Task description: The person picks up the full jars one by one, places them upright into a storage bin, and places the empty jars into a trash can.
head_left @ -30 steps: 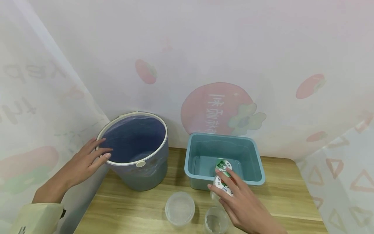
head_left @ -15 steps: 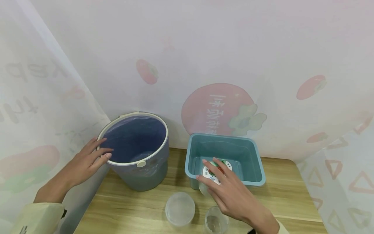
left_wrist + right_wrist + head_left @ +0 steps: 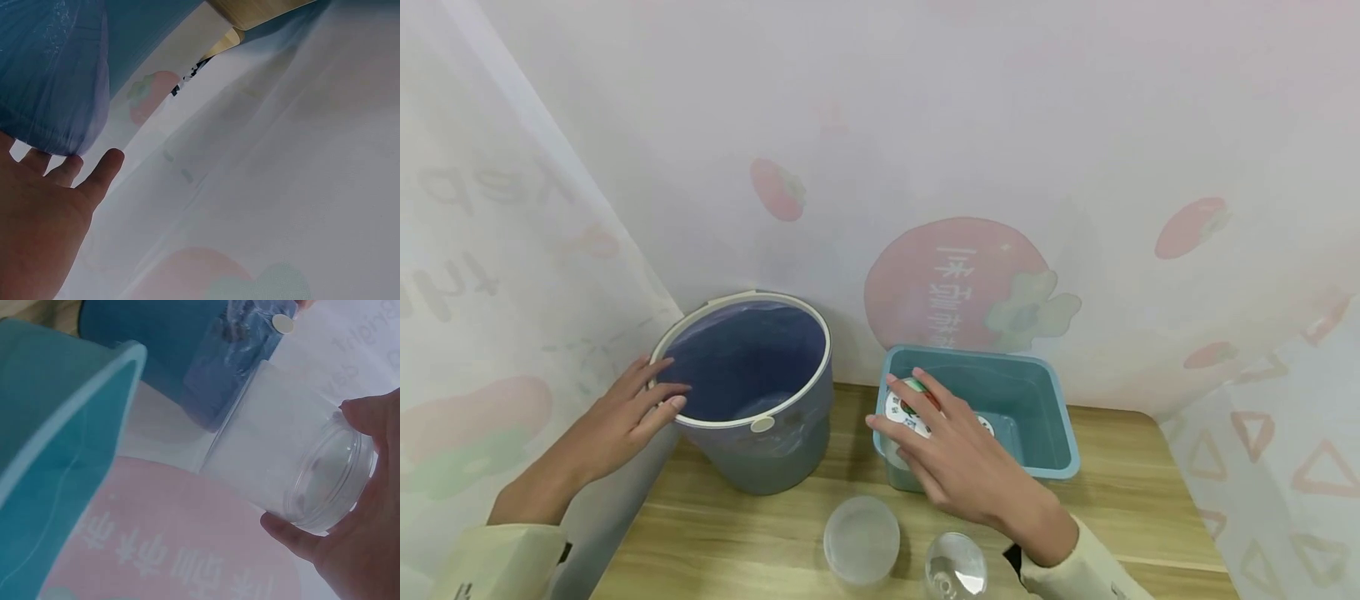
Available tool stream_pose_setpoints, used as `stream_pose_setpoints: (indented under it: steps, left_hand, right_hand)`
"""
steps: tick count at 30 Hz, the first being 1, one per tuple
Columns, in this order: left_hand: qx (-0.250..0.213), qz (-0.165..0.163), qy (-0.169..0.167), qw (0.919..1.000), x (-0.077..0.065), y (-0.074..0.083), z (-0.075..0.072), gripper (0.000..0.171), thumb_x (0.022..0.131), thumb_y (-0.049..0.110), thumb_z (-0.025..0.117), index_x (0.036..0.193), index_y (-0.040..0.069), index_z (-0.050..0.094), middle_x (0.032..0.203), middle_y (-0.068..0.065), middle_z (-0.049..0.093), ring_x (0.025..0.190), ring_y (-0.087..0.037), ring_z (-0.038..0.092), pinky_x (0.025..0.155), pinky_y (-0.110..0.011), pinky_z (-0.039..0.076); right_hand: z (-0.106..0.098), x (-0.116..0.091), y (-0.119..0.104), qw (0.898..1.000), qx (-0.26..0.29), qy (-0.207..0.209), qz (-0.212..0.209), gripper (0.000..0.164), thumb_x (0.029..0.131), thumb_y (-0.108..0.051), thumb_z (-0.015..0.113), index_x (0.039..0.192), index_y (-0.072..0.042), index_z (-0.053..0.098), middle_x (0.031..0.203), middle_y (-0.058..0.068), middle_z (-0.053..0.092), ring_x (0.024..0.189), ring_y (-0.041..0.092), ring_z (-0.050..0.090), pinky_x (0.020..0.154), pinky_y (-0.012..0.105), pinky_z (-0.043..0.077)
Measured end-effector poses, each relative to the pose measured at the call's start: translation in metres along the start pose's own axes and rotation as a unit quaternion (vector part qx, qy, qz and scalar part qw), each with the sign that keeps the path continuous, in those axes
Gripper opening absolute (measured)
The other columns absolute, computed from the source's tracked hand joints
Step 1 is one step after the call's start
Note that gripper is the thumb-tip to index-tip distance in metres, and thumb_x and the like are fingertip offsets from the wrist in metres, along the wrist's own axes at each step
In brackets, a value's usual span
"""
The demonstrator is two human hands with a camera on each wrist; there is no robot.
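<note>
My right hand holds a clear plastic jar by its lidded end, fingers and thumb around it. The jar's white printed lid shows under the fingers, above the teal basin's front left corner. Inside that basin lies another white printed lid, mostly hidden by the hand. My left hand rests on the left rim of a blue-grey bin, fingers fairly straight and spread over the edge. The left wrist view shows these fingers beside the bin's plastic liner.
A round translucent container stands on the wooden table in front of the bin. To its right is a clear jar. A white wall covering with strawberry prints rises behind the basin and bin.
My right hand has carried the jar leftwards and slightly away from me, from the basin's front middle to its left corner. The left hand stays on the bin rim.
</note>
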State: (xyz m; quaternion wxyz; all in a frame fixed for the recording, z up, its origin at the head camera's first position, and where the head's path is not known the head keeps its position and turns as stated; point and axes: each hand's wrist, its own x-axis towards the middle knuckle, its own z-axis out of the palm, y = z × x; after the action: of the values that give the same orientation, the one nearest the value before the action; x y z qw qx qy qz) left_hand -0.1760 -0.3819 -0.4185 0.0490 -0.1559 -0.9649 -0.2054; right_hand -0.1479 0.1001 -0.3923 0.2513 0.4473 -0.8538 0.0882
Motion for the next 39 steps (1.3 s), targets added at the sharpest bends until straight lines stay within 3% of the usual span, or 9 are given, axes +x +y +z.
stream_pose_setpoints:
  steps: [14, 25, 33, 39]
  left_hand:
    - [0.000, 0.007, 0.015, 0.9999, 0.005, 0.001, 0.005, 0.041, 0.107, 0.042, 0.044, 0.133, 0.016, 0.063, 0.163, -0.017, 0.024, 0.155, -0.034, -0.004, 0.106, -0.078, 0.017]
    - [-0.003, 0.001, 0.020, 0.9998, 0.000, 0.000, 0.006, 0.040, 0.106, 0.041, 0.046, 0.134, 0.018, 0.062, 0.163, -0.016, 0.025, 0.155, -0.033, -0.005, 0.105, -0.080, 0.017]
    - [-0.004, 0.004, 0.025, 0.9997, 0.000, 0.001, 0.007, 0.039, 0.106, 0.040, 0.046, 0.134, 0.017, 0.062, 0.162, -0.016, 0.026, 0.155, -0.032, -0.005, 0.103, -0.080, 0.018]
    - [-0.001, 0.004, 0.027, 0.9996, -0.001, 0.001, 0.006, 0.040, 0.107, 0.040, 0.046, 0.135, 0.017, 0.062, 0.162, -0.016, 0.025, 0.155, -0.032, -0.005, 0.103, -0.080, 0.019]
  right_hand:
    - [-0.006, 0.047, 0.003, 1.000, -0.003, 0.004, -0.011, 0.048, 0.101, -0.027, 0.056, 0.148, -0.032, 0.047, 0.163, 0.009, 0.028, 0.152, 0.035, 0.020, 0.111, 0.053, 0.041]
    - [-0.008, 0.076, -0.001, 1.000, -0.007, -0.021, -0.020, 0.046, 0.105, -0.030, 0.043, 0.151, -0.035, 0.042, 0.162, 0.008, 0.030, 0.152, 0.033, 0.019, 0.108, 0.050, 0.043]
    - [-0.021, 0.100, -0.007, 0.999, -0.017, 0.003, -0.048, 0.043, 0.105, -0.032, 0.043, 0.148, -0.033, 0.046, 0.161, 0.009, 0.031, 0.149, 0.034, 0.026, 0.111, 0.048, 0.041]
    - [-0.020, 0.121, -0.012, 0.998, -0.031, 0.006, -0.061, 0.043, 0.105, -0.032, 0.043, 0.148, -0.032, 0.046, 0.161, 0.010, 0.033, 0.149, 0.033, 0.027, 0.112, 0.045, 0.040]
